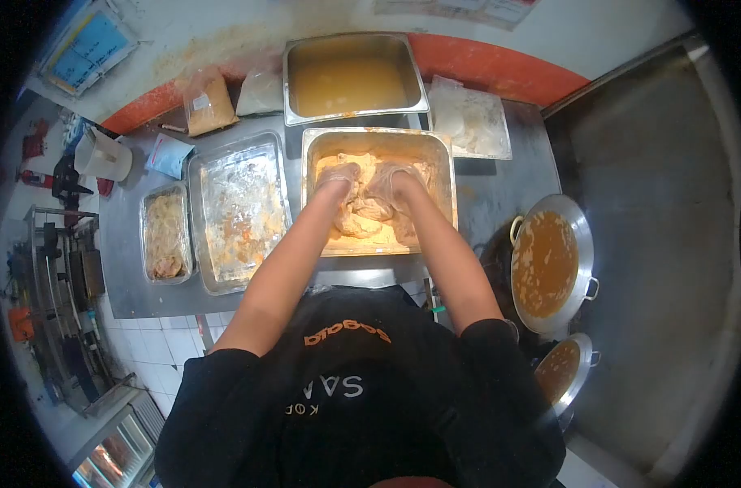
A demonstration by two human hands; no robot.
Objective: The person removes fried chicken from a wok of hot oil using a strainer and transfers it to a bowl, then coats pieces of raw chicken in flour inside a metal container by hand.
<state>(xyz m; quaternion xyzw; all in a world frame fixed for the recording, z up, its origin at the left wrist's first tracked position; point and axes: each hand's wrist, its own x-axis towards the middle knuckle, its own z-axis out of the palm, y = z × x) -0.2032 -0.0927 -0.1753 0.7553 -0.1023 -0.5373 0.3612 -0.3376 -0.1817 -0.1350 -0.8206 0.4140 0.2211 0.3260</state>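
A deep metal pan point(312, 242) holds orange-tinted flour point(380, 241) and several coated pieces that look like raw chicken point(374, 210). Both of my hands are down inside it, in thin clear plastic gloves. My left hand point(342, 173) is curled at the pan's left half, against a coated chicken piece; its fingertips are partly buried. Right of it, my right hand point(389, 180) closes over another floured chicken piece near the middle. Flour and the pieces hide part of the fingers on both sides.
Behind stands a metal pan of yellowish liquid point(350, 81). To the left are a floury clear tray point(242, 207), a smaller filled tray point(166, 232) and a white pitcher point(104, 156). A bag of white powder point(472, 122) lies back right. Two oil-filled woks point(547, 264) stand at right.
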